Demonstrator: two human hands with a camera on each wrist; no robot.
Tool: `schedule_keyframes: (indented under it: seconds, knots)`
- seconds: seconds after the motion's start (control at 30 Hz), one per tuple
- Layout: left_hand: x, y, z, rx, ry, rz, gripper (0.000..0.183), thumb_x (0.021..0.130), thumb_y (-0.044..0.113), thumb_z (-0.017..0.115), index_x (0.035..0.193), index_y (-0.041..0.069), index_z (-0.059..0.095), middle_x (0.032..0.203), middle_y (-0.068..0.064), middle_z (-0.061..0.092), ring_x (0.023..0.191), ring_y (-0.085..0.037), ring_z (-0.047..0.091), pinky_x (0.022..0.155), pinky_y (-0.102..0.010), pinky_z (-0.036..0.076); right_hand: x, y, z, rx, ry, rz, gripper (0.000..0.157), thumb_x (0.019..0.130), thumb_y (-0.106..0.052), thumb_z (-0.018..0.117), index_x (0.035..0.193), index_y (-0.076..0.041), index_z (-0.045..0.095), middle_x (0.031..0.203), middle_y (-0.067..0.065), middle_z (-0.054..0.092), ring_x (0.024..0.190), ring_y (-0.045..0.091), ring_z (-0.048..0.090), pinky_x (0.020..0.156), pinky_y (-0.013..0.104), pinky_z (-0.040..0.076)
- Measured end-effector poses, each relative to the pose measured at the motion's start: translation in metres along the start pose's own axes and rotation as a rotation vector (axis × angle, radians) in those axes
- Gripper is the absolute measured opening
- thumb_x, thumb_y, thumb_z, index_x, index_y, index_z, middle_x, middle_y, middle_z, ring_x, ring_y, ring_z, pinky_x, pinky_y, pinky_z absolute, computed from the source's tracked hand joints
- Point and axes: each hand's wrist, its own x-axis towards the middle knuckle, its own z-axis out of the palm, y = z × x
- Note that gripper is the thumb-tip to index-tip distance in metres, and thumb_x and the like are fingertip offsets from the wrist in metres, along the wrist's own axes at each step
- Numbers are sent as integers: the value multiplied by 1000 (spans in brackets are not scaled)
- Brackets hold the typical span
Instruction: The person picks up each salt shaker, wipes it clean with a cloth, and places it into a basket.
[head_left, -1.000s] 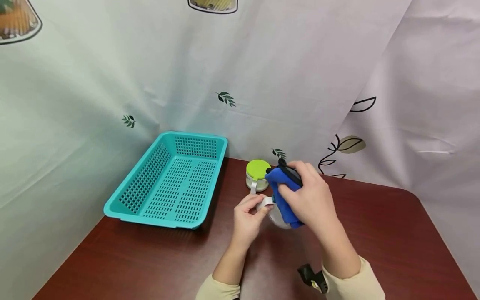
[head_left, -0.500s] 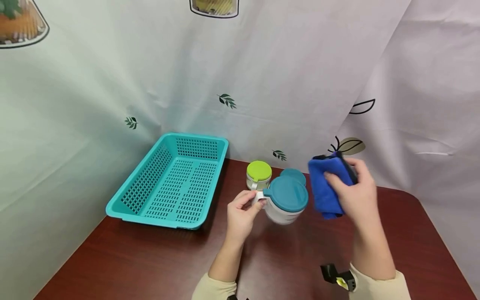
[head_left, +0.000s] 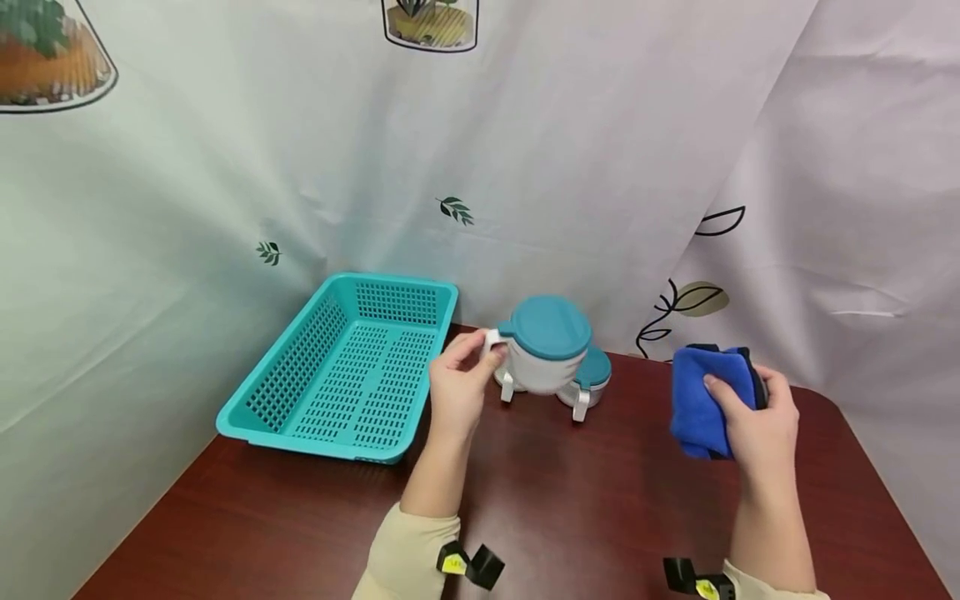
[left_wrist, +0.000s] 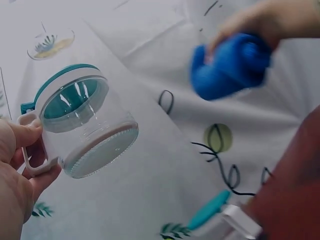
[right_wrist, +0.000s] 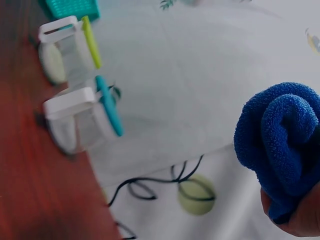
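My left hand grips the white handle of a clear jar with a teal lid, held in the air above the back of the table. The left wrist view shows this jar tilted, its glass base visible and the lid closed. Off to the right, my right hand holds a folded blue cloth above the table, apart from the jar. Behind the raised jar stands a second teal-lidded jar. A green-lidded jar stands beside it in the right wrist view, mostly hidden in the head view.
A turquoise perforated basket sits at the left of the dark red table. A pale printed curtain hangs directly behind the table's back edge.
The cloth has come away from the jar and moved right with my right hand. My left hand has raised the jar and moved it toward the back, slightly left.
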Motion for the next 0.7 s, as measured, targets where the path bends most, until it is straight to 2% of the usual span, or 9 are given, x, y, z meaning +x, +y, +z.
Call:
schedule_keyframes:
  seconds: [0.1, 0.2, 0.33, 0.43, 0.53, 0.7]
  knots:
    - [19, 9, 5, -27, 13, 38, 26, 74, -12, 69, 99, -16, 63, 82, 0, 61, 73, -12, 52, 63, -19, 47, 1, 11, 0, -2, -13, 42, 36, 82, -33, 69, 113, -28, 50, 115, 1, 44, 92, 16, 45, 62, 19, 41]
    - [41, 19, 8, -8, 34, 76, 25, 74, -11, 70, 98, -15, 64, 78, 3, 59, 70, -10, 50, 60, -18, 45, 1, 18, 1, 5, -23, 63, 38, 83, -34, 67, 116, -27, 49, 121, 5, 43, 98, 20, 44, 64, 21, 39]
    - [72, 31, 5, 10, 62, 95, 25, 75, -10, 70, 99, -13, 65, 74, 5, 60, 69, -10, 51, 60, -18, 45, 0, 23, 2, 50, -27, 76, 39, 83, -33, 68, 116, -26, 49, 122, 5, 42, 98, 21, 43, 61, 19, 40]
    - [94, 37, -4, -35, 78, 68, 27, 76, -11, 69, 102, -14, 63, 76, 3, 63, 70, -10, 56, 65, -20, 50, 0, 25, 2, 98, -14, 87, 37, 81, -31, 71, 113, -27, 51, 116, 1, 43, 94, 17, 43, 59, 16, 40]
    - [113, 37, -19, -76, 98, 32, 27, 78, -10, 67, 105, -15, 62, 79, 1, 66, 73, -12, 60, 68, -23, 52, 0, 28, -2, 132, -12, 105, 37, 80, -30, 72, 111, -28, 51, 114, -1, 43, 93, 15, 43, 58, 16, 39]
    - [139, 25, -49, -70, 142, -24, 29, 79, -6, 68, 108, -11, 63, 81, -1, 66, 78, -14, 61, 70, -24, 52, 0, 36, -12, 156, 24, 144, 42, 80, -31, 72, 115, -28, 50, 115, -1, 42, 92, 14, 43, 59, 15, 38]
